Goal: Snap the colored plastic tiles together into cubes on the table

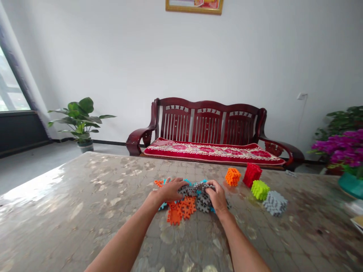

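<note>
A pile of toothed plastic interlocking pieces lies in front of me on the table, with orange pieces (pixel 187 207) at the near left and blue ones showing at the edges. My left hand (pixel 171 189) reaches over the left of the pile, its fingers and thumb closed about the edge of a dark grey interlocking piece (pixel 187 190). On the right, my right hand (pixel 217 197) pinches another dark grey interlocking piece (pixel 208 188) between thumb and fingers. More dark grey pieces (pixel 202 206) lie below it. My fingers partly hide the pile.
Right of the pile stand an orange cube (pixel 233 176), a red block (pixel 252 175), a lime green cube (pixel 260 190) and a grey cube (pixel 275 203). A teal flowerpot (pixel 351 185) stands at the table's right. Behind the table (pixel 113 226) is a wooden bench (pixel 208 122).
</note>
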Demonstrator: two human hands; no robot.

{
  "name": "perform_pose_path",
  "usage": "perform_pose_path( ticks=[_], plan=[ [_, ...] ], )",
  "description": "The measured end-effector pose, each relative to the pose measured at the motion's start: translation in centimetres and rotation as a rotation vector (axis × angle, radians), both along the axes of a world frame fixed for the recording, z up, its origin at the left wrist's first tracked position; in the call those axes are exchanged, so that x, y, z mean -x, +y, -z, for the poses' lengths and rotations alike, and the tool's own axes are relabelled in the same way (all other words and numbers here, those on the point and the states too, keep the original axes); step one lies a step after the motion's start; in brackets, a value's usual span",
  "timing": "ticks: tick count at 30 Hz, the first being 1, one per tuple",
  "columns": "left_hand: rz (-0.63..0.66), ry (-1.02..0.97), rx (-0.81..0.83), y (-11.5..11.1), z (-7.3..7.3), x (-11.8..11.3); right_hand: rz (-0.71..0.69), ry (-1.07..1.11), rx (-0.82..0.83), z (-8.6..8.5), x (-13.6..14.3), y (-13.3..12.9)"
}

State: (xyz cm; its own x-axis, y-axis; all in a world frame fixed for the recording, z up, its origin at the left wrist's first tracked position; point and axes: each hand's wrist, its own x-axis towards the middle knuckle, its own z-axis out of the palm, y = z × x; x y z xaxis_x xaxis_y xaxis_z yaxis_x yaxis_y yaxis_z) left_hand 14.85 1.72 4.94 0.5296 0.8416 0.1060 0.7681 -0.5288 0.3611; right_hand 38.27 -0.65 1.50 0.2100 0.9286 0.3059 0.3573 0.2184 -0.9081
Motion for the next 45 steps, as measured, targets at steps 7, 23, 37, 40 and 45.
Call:
perform_pose_path(
  ticks=[7, 23, 37, 40, 45],
  plan=[
    [0.01, -0.068, -0.006, 2.4, -0.2, 0.2, -0.027, 0.076, -0.024, 0.0, -0.4, 0.3],
    [-0.603, -0.312, -0.176, 0.4, 0.8, 6.6, -0.269, -0.18, -0.048, -0.6, 1.8, -0.1],
    [-0.633, -0.585, -0.124, -1.7, 4.3, 5.8, -0.311, -0.389, -0.123, -0.9, 0.9, -0.7],
    [-0.61, -0.618, -0.2, -2.0, 4.8, 5.4, -0.041, -0.297, -0.186, 0.0, -0.8, 0.3],
    [-0.783, -0.586, -0.249, -1.8, 6.0, 6.7, 0.533, -0.337, -0.229, 1.7, -5.0, 2.2]
  ],
)
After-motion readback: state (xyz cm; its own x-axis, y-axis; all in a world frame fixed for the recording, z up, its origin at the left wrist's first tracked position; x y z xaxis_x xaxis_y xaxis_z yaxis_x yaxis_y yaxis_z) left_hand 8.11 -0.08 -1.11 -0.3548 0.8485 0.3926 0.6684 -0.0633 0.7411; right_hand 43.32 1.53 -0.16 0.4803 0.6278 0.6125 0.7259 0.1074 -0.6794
